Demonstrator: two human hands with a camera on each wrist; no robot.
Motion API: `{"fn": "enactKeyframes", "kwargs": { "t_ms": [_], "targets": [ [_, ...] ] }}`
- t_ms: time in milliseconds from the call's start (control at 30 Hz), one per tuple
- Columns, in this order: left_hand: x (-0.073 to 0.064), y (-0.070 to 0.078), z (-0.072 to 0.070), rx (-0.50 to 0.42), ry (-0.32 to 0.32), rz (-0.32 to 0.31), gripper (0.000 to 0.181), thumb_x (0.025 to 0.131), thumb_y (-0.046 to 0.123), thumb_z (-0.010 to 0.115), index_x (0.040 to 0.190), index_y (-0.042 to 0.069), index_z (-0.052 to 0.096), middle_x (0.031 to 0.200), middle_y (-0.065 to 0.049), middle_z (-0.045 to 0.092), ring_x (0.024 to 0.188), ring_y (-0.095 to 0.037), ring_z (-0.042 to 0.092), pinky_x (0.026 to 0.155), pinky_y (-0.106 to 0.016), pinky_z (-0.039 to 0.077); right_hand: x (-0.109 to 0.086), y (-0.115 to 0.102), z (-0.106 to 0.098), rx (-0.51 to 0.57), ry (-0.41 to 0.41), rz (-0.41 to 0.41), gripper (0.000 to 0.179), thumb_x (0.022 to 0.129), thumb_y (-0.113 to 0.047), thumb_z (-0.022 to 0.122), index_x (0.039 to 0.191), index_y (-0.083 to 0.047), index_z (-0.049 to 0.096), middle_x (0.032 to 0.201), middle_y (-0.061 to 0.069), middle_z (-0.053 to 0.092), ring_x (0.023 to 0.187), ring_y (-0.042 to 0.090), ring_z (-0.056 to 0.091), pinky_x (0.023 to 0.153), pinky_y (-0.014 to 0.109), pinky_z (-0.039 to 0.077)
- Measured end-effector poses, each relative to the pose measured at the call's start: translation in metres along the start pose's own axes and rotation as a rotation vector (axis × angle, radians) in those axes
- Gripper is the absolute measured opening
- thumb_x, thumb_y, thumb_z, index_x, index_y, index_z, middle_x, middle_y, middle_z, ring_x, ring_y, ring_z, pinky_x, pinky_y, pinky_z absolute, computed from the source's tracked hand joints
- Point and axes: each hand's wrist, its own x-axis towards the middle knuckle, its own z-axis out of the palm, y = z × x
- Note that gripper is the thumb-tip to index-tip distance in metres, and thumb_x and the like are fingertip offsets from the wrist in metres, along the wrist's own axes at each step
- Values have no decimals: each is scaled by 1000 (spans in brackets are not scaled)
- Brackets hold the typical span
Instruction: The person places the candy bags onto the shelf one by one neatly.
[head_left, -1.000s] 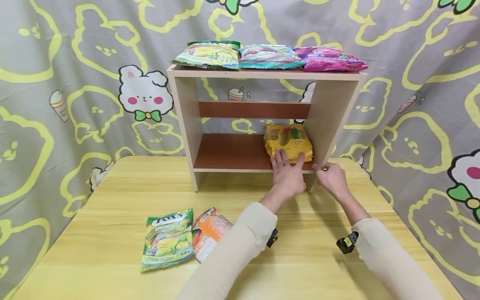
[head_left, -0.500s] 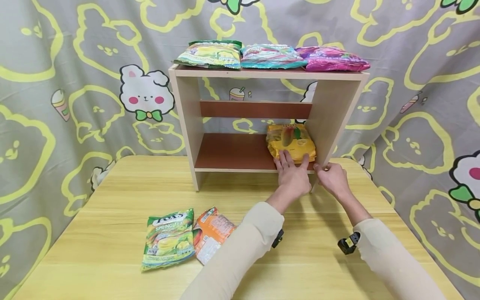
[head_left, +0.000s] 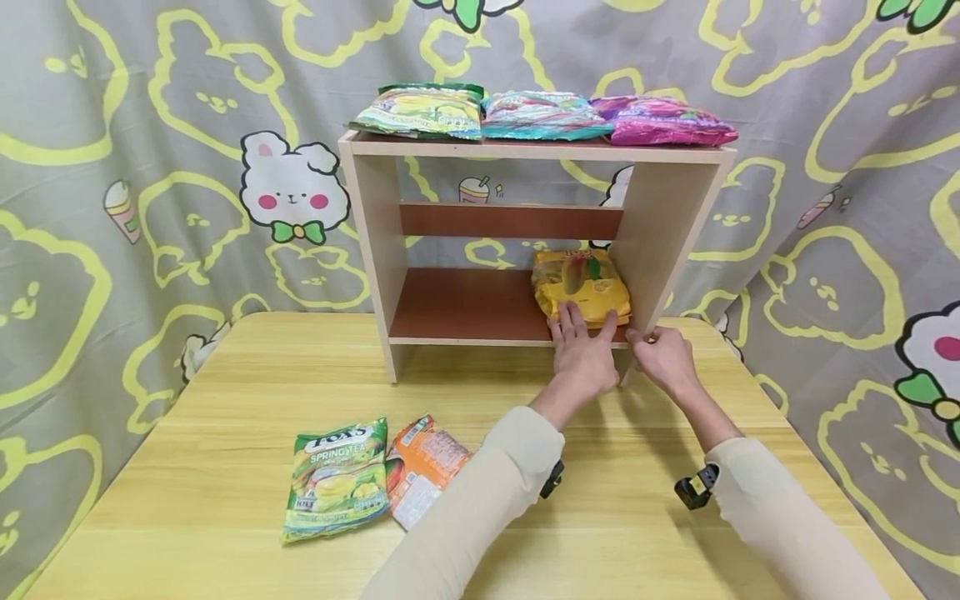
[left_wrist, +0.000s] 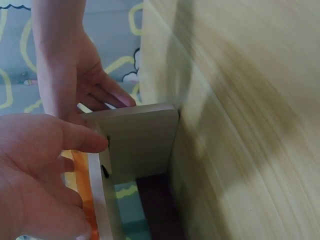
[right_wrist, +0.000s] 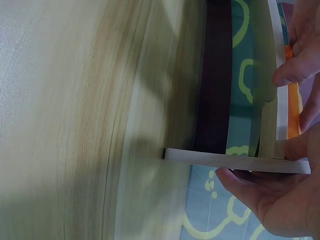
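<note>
A yellow bag (head_left: 581, 283) with a mango picture lies at the right end of the lower board of a small wooden shelf (head_left: 472, 304). My left hand (head_left: 585, 354) rests its extended fingers on the bag's front edge, thumb spread to the right. Beside it, my right hand (head_left: 663, 358) grips the lower part of the shelf's right side panel (head_left: 663, 242). In the right wrist view, that panel's edge (right_wrist: 235, 161) passes between the right hand's (right_wrist: 285, 200) thumb and fingers. The left wrist view shows the left hand (left_wrist: 40, 175) over the board's front edge; little of the bag shows there.
Green (head_left: 420, 111), teal (head_left: 546, 115) and magenta (head_left: 671, 121) bags lie in a row on the shelf top. On the wooden table (head_left: 225, 467), a green Fox's bag (head_left: 337, 479) lies beside an orange bag (head_left: 427, 467), partly covered by the left sleeve. A patterned curtain hangs behind.
The left hand and the yellow bag have shifted slightly right toward the side panel, then stayed still. The right hand keeps its place on the panel.
</note>
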Motion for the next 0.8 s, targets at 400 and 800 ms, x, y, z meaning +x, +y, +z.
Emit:
{"fn": "enactKeyframes", "kwargs": {
  "t_ms": [400,800],
  "targets": [
    [2,-13,-3,-80,1,82,64,104,48,49,160,45,19,169,-21,5,158,-32,-2,130,-47,9,-2,-2,0,-9,-1,9,51,101,-39,50,108,7,71,79,21,75,56,12,67,51,30,46],
    [1,-46,-18,-261,260,248,37,104,23,53,137,7,59,150,-16,48,144,-31,42,122,-53,33,-1,-4,-1,-14,9,17,48,101,-39,50,104,4,72,70,14,73,68,31,73,53,30,46]
  ]
}}
